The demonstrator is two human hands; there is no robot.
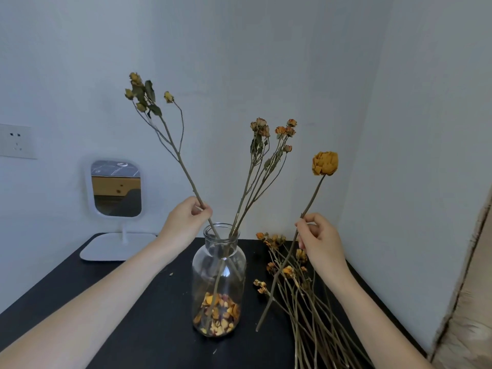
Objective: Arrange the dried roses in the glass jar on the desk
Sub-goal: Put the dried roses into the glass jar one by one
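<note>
Left hand (186, 219): fingertips pinch a branched rose stem (170, 139) whose foot stands in the glass jar (218, 278) on the black desk (133, 315). Right hand (319, 238): fingers pinch a single yellow rose (324, 163) just right of the jar. Spare roses (300, 288) lie alongside.

A home room — a black desk (149, 310) against plain walls, vanity mirror (116, 188) and wall socket (16, 141) at the frame's left.

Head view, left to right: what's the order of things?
Socket → mirror → left hand, pinching a spray → jar → right hand, holding a yellow rose. Loose roses overlap that hand: skipped.
</note>
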